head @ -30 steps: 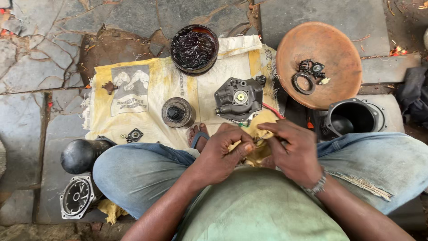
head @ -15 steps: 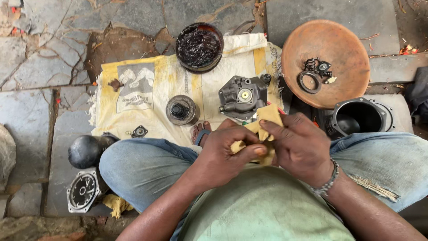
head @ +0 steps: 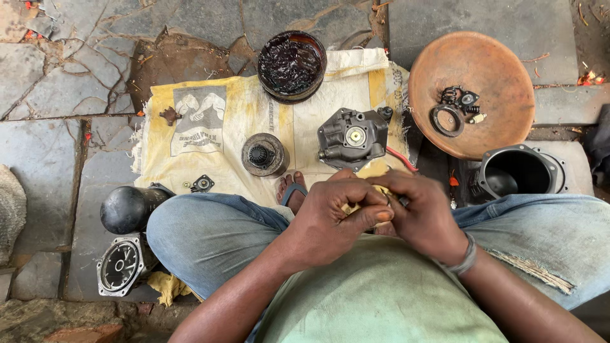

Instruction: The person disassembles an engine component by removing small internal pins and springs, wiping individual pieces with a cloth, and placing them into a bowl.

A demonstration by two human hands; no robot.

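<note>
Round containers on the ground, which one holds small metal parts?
The shallow rust-brown dish at upper right; it holds a ring and small fittings, while the black tub holds dark grease.

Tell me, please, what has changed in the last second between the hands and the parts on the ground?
Little changed. Both hands, left hand and right hand, stay pressed together around the yellow cloth, which is now more covered by the fingers. The grease tub, metal housing and brown dish lie as before; only the camera shifted.
</note>
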